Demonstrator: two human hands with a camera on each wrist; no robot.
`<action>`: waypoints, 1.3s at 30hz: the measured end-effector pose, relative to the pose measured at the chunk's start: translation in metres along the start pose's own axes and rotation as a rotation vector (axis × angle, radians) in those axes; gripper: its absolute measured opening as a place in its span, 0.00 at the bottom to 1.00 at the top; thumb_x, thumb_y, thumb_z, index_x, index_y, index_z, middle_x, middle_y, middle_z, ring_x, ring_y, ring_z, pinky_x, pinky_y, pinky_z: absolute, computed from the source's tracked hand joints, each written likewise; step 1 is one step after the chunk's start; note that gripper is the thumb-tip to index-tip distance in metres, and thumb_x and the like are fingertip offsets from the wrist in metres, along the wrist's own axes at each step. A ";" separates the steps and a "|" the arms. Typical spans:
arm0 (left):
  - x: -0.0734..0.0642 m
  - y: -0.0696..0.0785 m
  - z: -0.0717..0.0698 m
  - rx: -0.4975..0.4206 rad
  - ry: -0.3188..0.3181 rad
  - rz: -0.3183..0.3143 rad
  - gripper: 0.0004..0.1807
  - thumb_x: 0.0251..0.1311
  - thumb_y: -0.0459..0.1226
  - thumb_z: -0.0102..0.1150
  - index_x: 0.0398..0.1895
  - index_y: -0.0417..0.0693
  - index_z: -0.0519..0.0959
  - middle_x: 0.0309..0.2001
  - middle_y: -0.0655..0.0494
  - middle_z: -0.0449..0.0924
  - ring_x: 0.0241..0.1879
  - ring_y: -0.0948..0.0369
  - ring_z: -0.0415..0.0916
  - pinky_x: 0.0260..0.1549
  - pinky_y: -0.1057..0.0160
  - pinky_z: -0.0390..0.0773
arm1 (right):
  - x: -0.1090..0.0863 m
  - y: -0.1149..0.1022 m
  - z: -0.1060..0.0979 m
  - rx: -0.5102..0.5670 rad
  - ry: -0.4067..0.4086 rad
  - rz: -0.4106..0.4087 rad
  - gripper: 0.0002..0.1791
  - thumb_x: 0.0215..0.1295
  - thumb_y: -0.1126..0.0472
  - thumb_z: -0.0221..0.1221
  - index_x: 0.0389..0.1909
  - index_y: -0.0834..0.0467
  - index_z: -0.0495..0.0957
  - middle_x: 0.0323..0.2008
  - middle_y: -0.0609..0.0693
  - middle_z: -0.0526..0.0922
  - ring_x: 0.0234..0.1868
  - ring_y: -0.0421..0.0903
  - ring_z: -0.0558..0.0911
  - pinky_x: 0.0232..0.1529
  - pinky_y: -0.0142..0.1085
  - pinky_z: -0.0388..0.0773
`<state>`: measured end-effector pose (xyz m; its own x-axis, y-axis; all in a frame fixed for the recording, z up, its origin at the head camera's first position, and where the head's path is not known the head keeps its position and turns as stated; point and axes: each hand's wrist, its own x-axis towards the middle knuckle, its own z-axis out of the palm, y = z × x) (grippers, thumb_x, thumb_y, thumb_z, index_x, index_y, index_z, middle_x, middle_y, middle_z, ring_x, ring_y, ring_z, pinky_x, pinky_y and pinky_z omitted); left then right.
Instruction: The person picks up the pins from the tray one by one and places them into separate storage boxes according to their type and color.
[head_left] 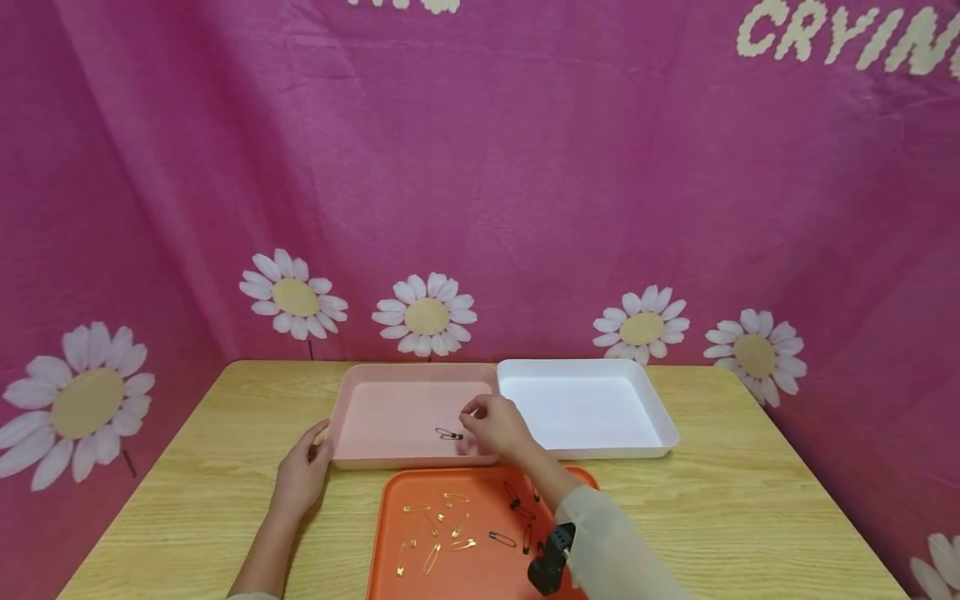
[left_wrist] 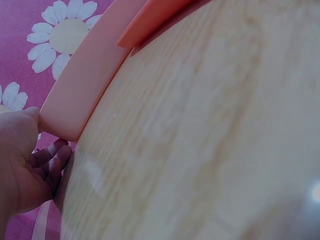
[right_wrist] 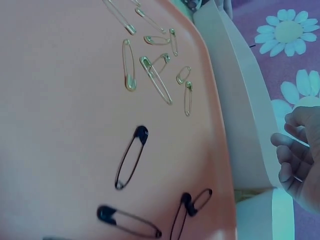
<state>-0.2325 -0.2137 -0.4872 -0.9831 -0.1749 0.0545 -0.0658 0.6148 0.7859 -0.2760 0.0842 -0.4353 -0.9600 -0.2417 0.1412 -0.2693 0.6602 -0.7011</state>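
Note:
My left hand (head_left: 302,475) rests against the left end of the pink tray (head_left: 347,417), its fingers loosely bent; the left wrist view has this hand (left_wrist: 25,160) right at the tray's corner. Over the right part of that tray hovers my right hand (head_left: 497,425), fingers loosely curled. Nothing shows between its fingers (right_wrist: 287,152) in the right wrist view. Just left of its fingertips, black safety pins (head_left: 448,434) lie on the pink tray's floor. The orange tray (head_left: 386,517) in front holds several gold safety pins (head_left: 432,558) on its left and several black safety pins (head_left: 502,539) on its right.
A white tray (head_left: 585,417) stands right beside the pink one. The trays sit on a wooden table (head_left: 750,500). Behind it hangs a magenta cloth (head_left: 525,167) printed with daisies. A black device (head_left: 551,560) is strapped at my right wrist, over the orange tray.

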 end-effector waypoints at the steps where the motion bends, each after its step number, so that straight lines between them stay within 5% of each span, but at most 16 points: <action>1: 0.000 0.000 0.000 -0.001 0.000 -0.001 0.24 0.70 0.42 0.40 0.67 0.46 0.63 0.47 0.38 0.77 0.44 0.50 0.72 0.45 0.51 0.70 | -0.001 0.001 -0.002 0.006 -0.003 -0.003 0.08 0.60 0.59 0.59 0.35 0.59 0.82 0.27 0.50 0.81 0.27 0.40 0.74 0.31 0.32 0.71; 26: 0.000 0.001 0.000 -0.012 -0.013 -0.004 0.24 0.69 0.40 0.39 0.67 0.44 0.62 0.49 0.35 0.75 0.49 0.45 0.72 0.49 0.48 0.69 | -0.045 0.023 -0.037 0.023 -0.012 -0.027 0.06 0.58 0.60 0.60 0.32 0.57 0.83 0.22 0.47 0.78 0.16 0.37 0.65 0.18 0.28 0.62; 39: -0.001 0.003 0.000 -0.002 0.003 0.015 0.24 0.70 0.42 0.38 0.66 0.42 0.62 0.47 0.35 0.76 0.48 0.46 0.73 0.48 0.48 0.69 | -0.079 0.050 -0.053 0.041 0.007 0.012 0.04 0.57 0.60 0.62 0.31 0.56 0.82 0.22 0.45 0.78 0.22 0.37 0.70 0.25 0.28 0.68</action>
<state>-0.2318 -0.2118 -0.4849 -0.9834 -0.1681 0.0684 -0.0505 0.6156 0.7864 -0.2175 0.1741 -0.4444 -0.9638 -0.2287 0.1371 -0.2543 0.6337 -0.7306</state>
